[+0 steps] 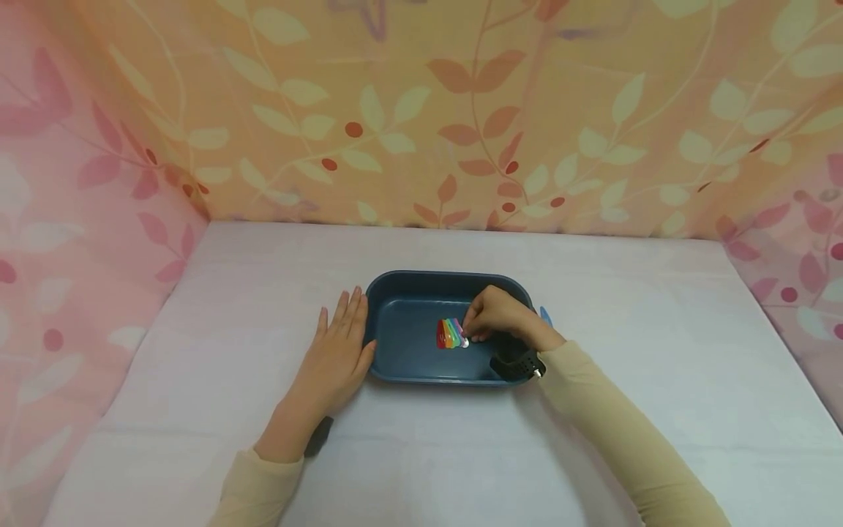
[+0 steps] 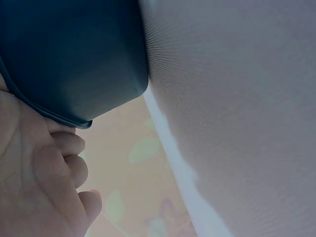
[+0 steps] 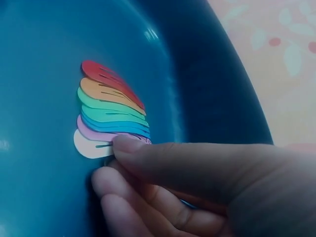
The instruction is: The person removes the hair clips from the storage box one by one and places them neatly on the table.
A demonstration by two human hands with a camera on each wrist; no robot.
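Observation:
A dark blue rectangular tray point(image 1: 403, 329) sits on the table in the head view. Inside it lies a fanned row of snap hair clips point(image 3: 111, 101), running from red through orange, green, blue and pink to white. My right hand point(image 1: 498, 315) reaches over the tray's right side. In the right wrist view its thumb and fingers pinch the white hair clip point(image 3: 88, 145) at the end of the row, covering part of it. My left hand point(image 1: 337, 362) rests against the tray's left rim, fingers stretched out; the left wrist view shows its palm beside the tray wall point(image 2: 84, 54).
A white cloth point(image 1: 421, 454) covers the table. Behind it hangs a leaf-patterned curtain point(image 1: 395, 110), with pink patterned cloth at both sides. A small blue object point(image 1: 546, 316) pokes out beside the tray's right edge. My right wrist wears a black band point(image 1: 516, 366).

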